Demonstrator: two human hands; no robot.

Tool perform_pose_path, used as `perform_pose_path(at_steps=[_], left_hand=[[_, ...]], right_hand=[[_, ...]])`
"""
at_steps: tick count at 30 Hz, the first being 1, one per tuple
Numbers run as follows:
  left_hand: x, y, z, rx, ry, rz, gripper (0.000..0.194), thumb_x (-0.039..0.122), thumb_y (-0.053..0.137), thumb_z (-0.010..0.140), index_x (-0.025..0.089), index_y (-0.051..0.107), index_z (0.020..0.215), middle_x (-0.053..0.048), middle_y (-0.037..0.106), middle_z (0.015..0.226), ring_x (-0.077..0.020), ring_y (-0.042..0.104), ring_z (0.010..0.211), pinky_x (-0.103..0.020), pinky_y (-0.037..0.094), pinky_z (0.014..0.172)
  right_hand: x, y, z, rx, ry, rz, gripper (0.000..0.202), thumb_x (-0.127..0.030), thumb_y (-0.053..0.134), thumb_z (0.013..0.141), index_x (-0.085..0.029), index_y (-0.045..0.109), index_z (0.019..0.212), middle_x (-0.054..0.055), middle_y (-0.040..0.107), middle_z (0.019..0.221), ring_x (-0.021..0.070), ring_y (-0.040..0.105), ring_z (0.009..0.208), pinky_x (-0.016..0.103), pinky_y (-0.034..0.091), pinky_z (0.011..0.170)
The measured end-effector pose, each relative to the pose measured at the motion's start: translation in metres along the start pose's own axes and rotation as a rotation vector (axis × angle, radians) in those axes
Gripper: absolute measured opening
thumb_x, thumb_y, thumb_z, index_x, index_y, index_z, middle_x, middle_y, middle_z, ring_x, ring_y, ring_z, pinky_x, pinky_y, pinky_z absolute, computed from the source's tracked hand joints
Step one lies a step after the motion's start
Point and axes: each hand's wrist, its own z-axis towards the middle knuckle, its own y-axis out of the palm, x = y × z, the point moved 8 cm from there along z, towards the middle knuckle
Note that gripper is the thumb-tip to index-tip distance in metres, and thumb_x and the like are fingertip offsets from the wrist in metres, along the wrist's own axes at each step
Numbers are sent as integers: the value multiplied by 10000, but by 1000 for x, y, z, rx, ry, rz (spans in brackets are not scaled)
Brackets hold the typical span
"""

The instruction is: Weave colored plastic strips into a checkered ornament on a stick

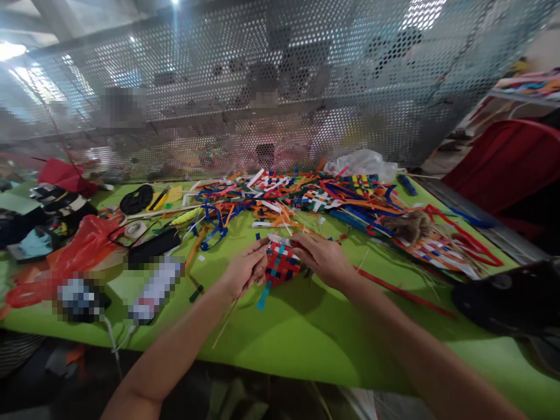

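Note:
Between my two hands is a small woven piece (284, 265) of red, blue, orange and white strips. A teal strip (263, 296) hangs from its lower left side. My left hand (247, 268) is closed on its left edge, fingers curled. At the upper right edge my right hand (318, 256) pinches it, thumb and fingers together. A white strip (279, 240) runs along the top between both hands' fingertips. One thin straw-coloured strand (225, 324) sticks out below my left hand. The fingertips partly cover the woven edges.
A heap of coloured strips (289, 195) lies behind my hands on the green table (332, 344). To the left are a power strip (157, 289), a tape roll (135, 229) and a red plastic bag (87, 245). A perforated metal panel (196, 111) stands behind; a black object (507, 303) sits right.

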Motion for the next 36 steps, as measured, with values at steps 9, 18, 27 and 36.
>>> perform_pose_path(at_steps=[9,18,27,36], left_hand=[[-4,-3,1,22,-14,-29,465,350,669,820,143,569,1224,135,351,451,-13,219,286,-161,266,351],[1,0,-3,-3,-10,9,528,338,621,851,169,521,1341,123,379,443,-22,244,288,-168,273,367],[-7,-6,1,11,-28,41,494,377,631,834,163,559,1273,118,398,466,-21,264,289,-175,268,374],[-4,1,-2,-25,-13,-31,472,330,648,832,154,566,1262,125,350,452,-22,198,303,-173,217,361]], right_hand=[[0,0,0,29,-6,-113,458,-468,250,1003,-211,616,1103,99,706,932,196,616,741,277,356,576],[32,-11,1,66,178,-128,430,-455,272,997,-217,605,1126,88,712,996,201,631,700,284,355,554],[3,2,-1,-3,37,-35,397,-435,299,997,-220,599,1141,96,713,1019,207,651,775,286,413,617],[23,0,2,27,99,-92,421,-465,281,997,-224,614,1089,82,719,997,201,645,738,284,378,571]])
